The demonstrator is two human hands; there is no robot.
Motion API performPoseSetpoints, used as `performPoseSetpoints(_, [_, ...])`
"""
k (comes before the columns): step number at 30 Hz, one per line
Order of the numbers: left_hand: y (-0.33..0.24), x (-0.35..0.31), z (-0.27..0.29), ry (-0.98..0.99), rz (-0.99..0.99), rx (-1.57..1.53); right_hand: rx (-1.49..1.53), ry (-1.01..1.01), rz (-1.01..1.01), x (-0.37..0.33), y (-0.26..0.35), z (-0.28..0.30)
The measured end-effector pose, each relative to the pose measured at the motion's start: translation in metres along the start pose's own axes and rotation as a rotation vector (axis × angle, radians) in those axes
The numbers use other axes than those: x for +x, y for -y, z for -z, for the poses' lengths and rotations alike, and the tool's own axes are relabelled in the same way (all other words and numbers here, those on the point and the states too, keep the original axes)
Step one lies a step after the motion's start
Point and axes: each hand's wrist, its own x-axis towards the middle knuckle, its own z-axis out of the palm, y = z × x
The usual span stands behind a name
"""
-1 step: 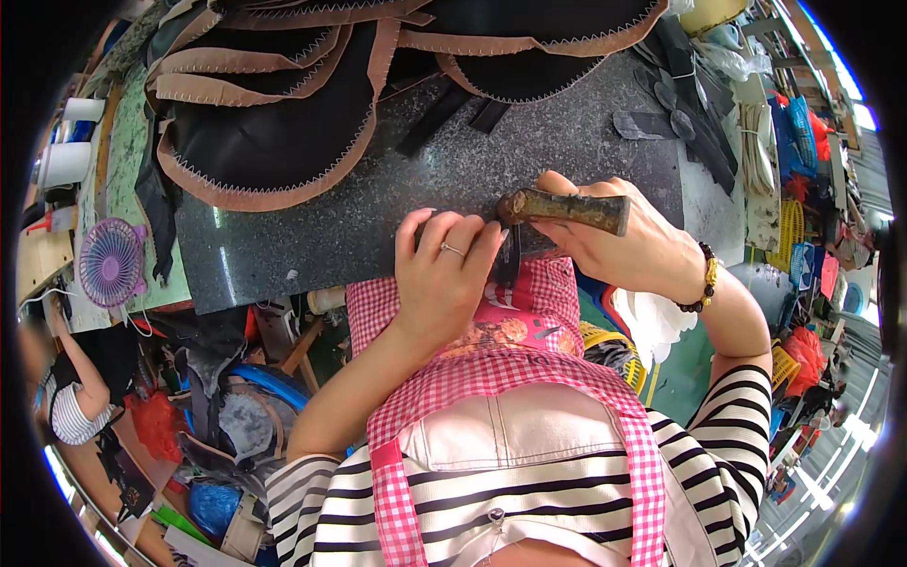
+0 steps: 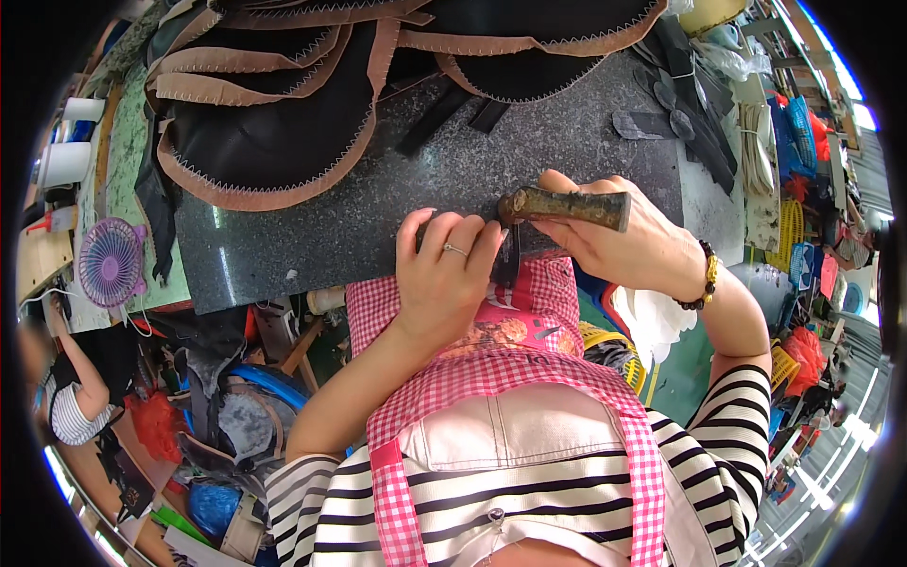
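In my right hand (image 2: 628, 241) is a hammer (image 2: 572, 207) with a worn brown head, held low over the dark stone slab (image 2: 312, 250) near its front edge. The fingers are closed, and most of the handle is hidden. My left hand (image 2: 444, 269) rests beside it with curled fingers, thumb and forefinger at a narrow black strip (image 2: 507, 260) that hangs past the slab's edge. Under the hammer the strip's far end is covered.
Black leather pieces (image 2: 274, 132) with brown stitched borders cover the slab's far left. Black offcuts (image 2: 694, 113) lie at the far right. A purple fan (image 2: 111, 263) stands at left. A co-worker's arm (image 2: 80, 364) shows at the left rim.
My hands, the hammer and the strip stay in place. At the far right rim, a person has come into sight.
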Motion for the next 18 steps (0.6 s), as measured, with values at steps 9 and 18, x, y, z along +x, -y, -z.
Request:
performPoseSetpoints(9, [0.003, 0.005, 0.002, 0.057, -0.015, 0.001, -0.048, -0.051, 0.087, 0.004, 0.003, 0.001])
performPoseSetpoints(18, [0.036, 0.045, -0.013, 0.134, -0.289, -0.203, -0.132, -0.018, 0.001, -0.01, -0.005, 0.012])
